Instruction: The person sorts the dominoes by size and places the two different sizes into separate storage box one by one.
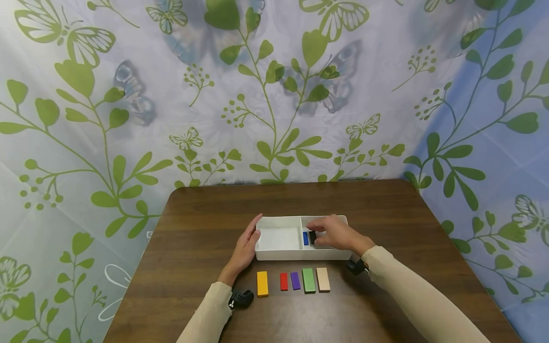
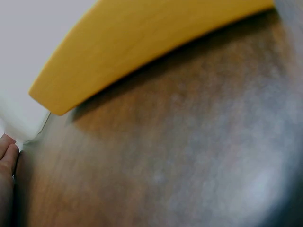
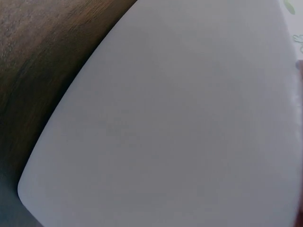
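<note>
A white two-compartment tray (image 1: 279, 256) lies on the table. My left hand (image 1: 243, 251) rests against its left end, fingers fairly straight along the outside and thumb at the rim. In the left wrist view, fingertips (image 2: 8, 152) show beside the tray's corner. Over the right compartment, my right hand (image 1: 339, 233) pinches a small black block (image 1: 312, 237) between thumb and fingers. Just left of it, a small blue block (image 1: 306, 238) sits by the divider. The tray's outer wall (image 3: 165, 118) fills most of the right wrist view, which hides the right fingers.
In front of the tray stands a row of blocks: yellow (image 1: 262, 284), red (image 1: 284, 281), purple (image 1: 295, 281), green (image 1: 309, 280) and beige (image 1: 323, 279). The brown wooden table (image 1: 193, 295) meets a leaf-and-butterfly patterned curtain (image 1: 274, 119) at the back.
</note>
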### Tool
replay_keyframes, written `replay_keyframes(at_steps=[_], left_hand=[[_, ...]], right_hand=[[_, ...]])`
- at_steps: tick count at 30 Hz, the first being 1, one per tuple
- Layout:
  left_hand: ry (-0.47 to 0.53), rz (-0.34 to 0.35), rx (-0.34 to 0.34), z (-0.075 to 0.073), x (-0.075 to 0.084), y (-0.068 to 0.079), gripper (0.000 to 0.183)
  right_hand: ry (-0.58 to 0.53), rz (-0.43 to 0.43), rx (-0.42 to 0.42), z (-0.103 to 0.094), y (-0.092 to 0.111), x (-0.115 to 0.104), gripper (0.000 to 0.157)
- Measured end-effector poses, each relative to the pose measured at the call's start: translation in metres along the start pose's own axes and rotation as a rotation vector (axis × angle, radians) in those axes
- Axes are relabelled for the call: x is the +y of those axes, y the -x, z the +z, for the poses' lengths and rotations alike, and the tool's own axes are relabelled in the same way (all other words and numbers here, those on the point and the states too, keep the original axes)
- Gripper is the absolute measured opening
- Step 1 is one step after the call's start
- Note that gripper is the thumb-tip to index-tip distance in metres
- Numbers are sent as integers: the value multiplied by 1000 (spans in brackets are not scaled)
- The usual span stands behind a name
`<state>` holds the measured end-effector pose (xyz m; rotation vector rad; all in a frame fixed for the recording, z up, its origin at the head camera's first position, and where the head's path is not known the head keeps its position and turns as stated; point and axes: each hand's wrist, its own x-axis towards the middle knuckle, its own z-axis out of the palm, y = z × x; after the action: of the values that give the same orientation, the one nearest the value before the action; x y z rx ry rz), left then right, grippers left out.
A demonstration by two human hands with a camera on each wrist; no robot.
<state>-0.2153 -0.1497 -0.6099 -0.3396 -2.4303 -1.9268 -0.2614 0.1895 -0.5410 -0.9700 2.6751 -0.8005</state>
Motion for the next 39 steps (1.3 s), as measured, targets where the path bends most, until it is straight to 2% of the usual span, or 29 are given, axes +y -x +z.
replay_keyframes(at_steps=[7, 14, 22, 31, 39], left_hand=[[-18, 7, -22, -3, 1, 1, 52], [-17, 7, -22, -2, 3, 1, 52], [24, 3, -6, -1, 1, -1, 53], [-26, 3, -32, -3, 0, 0, 53], [-5, -8, 14, 1, 1, -1, 53]], right_hand=[[12, 16, -19, 3, -5, 2, 49], [43, 5, 4, 8, -9, 6, 49], [49, 4, 5, 10, -12, 6, 52], [37, 3, -5, 11, -13, 2, 52], [57, -12, 3, 11, -14, 2, 52]])
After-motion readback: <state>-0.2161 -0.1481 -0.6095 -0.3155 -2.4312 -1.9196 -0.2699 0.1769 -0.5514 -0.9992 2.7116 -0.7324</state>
